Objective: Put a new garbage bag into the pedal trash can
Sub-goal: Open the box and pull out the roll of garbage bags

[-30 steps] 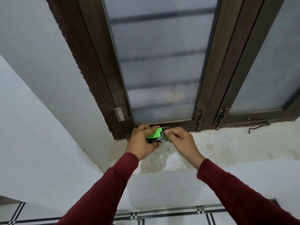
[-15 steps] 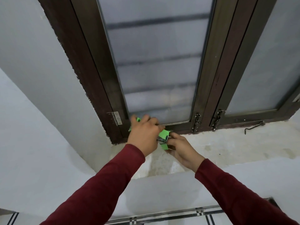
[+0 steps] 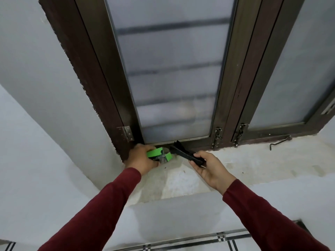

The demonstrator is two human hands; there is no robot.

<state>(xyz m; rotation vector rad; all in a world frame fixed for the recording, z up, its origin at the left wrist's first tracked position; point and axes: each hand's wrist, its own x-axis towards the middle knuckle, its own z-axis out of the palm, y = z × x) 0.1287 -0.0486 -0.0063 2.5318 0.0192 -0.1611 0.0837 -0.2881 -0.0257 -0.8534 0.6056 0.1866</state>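
Bag (image 3: 186, 154) pinched in right fingers (image 3: 196, 157)

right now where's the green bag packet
In the head view the green bag packet is gripped in the left hand at the windowsill's left end, below the window hinge.

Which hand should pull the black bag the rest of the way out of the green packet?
The right hand, probably. It already grips the folded black bag, half drawn out over the window sill. The left hand is busy holding the green packet steady against the window frame.
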